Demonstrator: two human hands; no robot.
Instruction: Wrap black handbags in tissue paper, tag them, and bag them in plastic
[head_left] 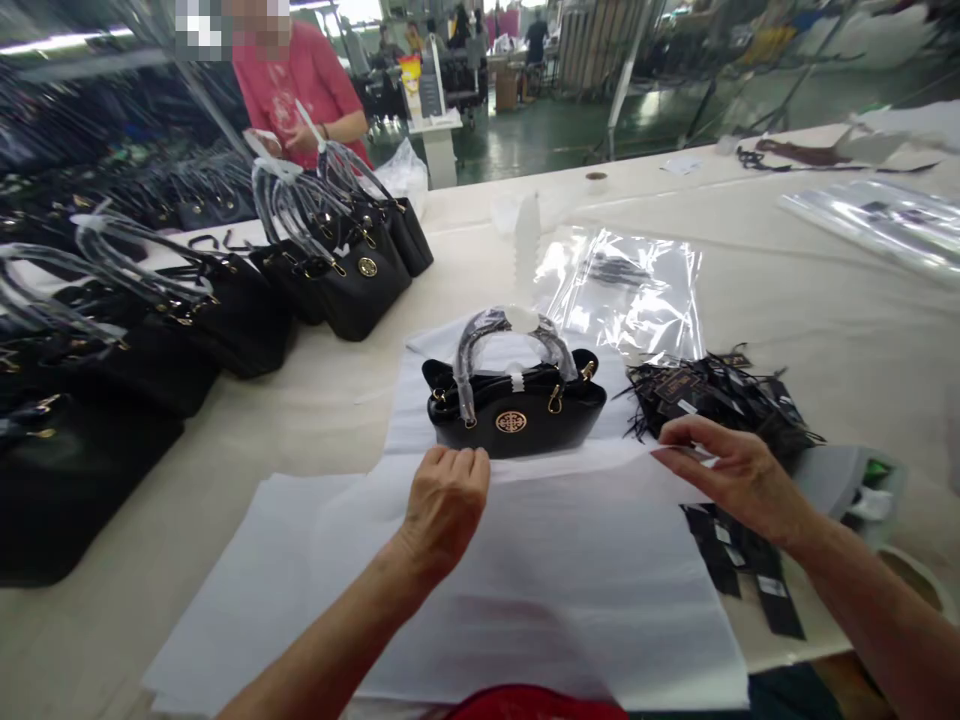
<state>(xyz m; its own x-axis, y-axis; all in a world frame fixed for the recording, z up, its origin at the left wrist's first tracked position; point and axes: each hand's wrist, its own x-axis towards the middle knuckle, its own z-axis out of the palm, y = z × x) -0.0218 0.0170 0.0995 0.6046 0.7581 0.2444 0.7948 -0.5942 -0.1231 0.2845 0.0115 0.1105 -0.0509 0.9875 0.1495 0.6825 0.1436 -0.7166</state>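
A black handbag (487, 435) with a round gold emblem stands upright in front of me, its handles (466, 360) wrapped in clear plastic. White tissue paper (570, 560) lies between me and the bag, and more of it shows behind and under the bag. My left hand (448, 500) is closed on the paper's far edge, just below the bag's front. Between thumb and fingers, my right hand (724, 470) pinches the same sheet's right corner, slightly raised, beside a heap of black hang tags (697, 395).
Several more black handbags (367, 290) with wrapped handles line the left side. Clear plastic bags (622, 290) lie behind the handbag, and plastic sheets (892, 225) at the far right. A person in a red shirt (315, 80) stands across the table (787, 280). A tape roll (911, 580) sits at lower right.
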